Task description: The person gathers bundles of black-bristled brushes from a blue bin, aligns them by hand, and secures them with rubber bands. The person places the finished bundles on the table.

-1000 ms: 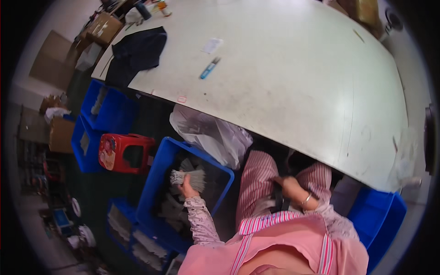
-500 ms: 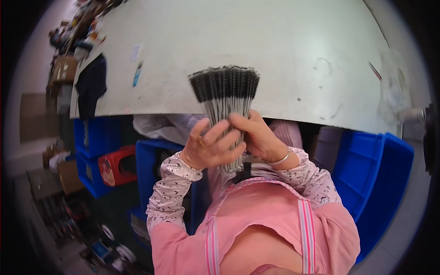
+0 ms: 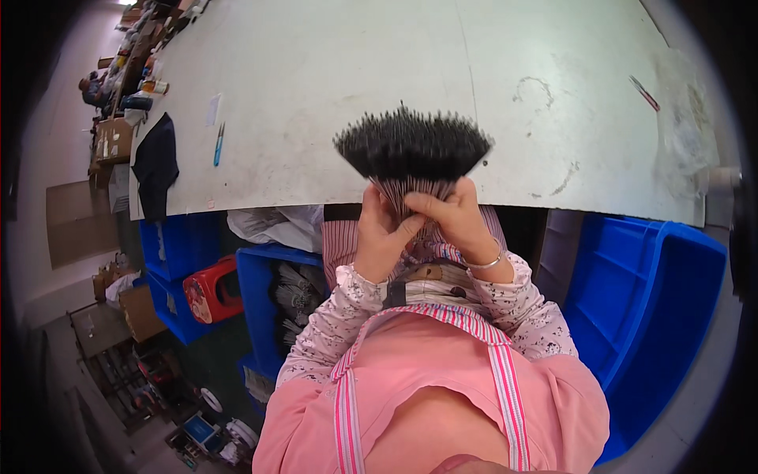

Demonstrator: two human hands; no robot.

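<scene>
A thick bundle of thin wire brushes (image 3: 414, 150) is held up over the table's near edge, black bristle ends away from me and fanned out wide. My left hand (image 3: 380, 235) is closed around the left side of the pale wire stems. From the right, my right hand (image 3: 464, 225) grips the same stems, its thumb laid across their front. Both hands hide the lower stem ends.
The white table (image 3: 316, 71) bears a blue-handled tool (image 3: 219, 146), dark cloth (image 3: 156, 167), tweezers (image 3: 645, 93) and clear plastic (image 3: 683, 126). Blue bins (image 3: 671, 292) stand on both sides; the left one (image 3: 264, 292) holds more brushes. A red stool (image 3: 207, 292) is further left.
The brush heads have spread into a wider fan and tilted away from me. My left hand has turned from lying across the front of the stems to gripping their left side.
</scene>
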